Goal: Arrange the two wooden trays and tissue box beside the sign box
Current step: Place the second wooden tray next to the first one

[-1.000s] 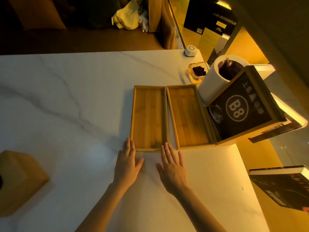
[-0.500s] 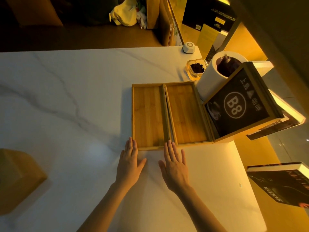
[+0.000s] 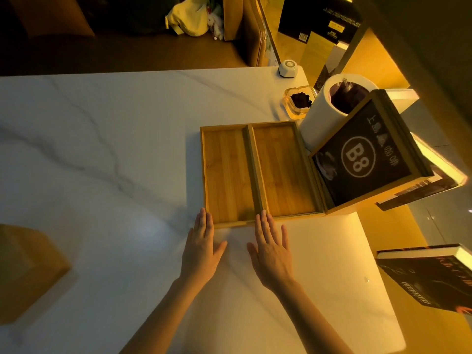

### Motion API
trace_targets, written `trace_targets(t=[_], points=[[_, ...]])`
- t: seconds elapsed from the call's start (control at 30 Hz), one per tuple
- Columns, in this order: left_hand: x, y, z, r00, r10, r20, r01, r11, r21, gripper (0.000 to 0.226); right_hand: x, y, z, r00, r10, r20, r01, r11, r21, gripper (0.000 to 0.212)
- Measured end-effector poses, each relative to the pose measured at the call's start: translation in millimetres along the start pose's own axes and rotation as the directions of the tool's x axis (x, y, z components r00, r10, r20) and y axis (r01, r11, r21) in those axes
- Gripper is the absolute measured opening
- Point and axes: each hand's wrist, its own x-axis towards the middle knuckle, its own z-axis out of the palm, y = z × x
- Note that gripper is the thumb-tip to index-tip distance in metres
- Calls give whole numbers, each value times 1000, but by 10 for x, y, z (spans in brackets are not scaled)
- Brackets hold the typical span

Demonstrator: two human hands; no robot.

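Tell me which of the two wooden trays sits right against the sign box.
The right tray: its long side meets the B8 sign box. The left tray is separated from the box by it.

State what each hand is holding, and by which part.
Nothing is held. Both hands lie flat and open on the table: left hand and right hand have fingertips against the near edge of the left tray.

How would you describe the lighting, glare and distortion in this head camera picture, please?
Head view: warm amber light from the right, falling dim toward the left; a pale glare patch on the table; both hands cast faint shadows; wide-angle bending tilts the sign box; the tissue box lies dim and soft at the left edge.
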Motion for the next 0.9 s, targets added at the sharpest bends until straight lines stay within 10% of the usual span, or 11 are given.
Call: trace_targets(t=[0.9], points=[[-101,311,123,964,224,143,-258,921,294,77,-45,199,-174,988,-118,96,110,990,88,63]])
